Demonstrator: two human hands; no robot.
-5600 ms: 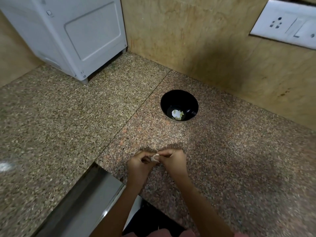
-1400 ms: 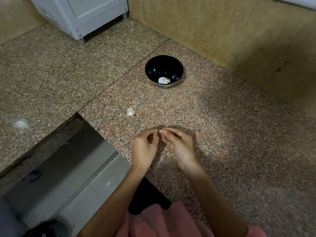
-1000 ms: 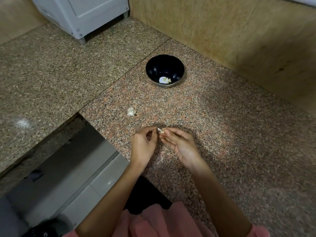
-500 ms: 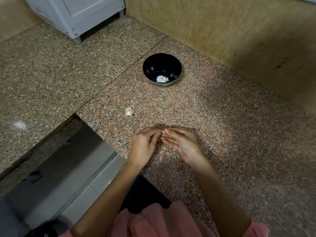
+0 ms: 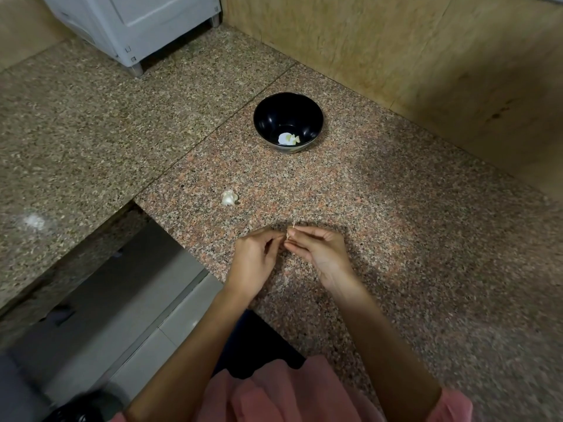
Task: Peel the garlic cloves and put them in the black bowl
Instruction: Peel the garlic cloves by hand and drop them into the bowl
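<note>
On the near side of the black bowl (image 5: 272,117), well apart from it, left hand (image 5: 259,258) and right hand (image 5: 321,252) pinch a small garlic clove (image 5: 288,235) between fingertips. Another garlic piece (image 5: 229,198) lies near-left of the bowl; peeled cloves (image 5: 288,138) sit inside it.

Dim, soft shadows, edge blur, wide-angle warp.

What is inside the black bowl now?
Pale peeled garlic pieces lie at the bottom of the black bowl; their count is unclear. The near inner wall is hidden behind the rim.
</note>
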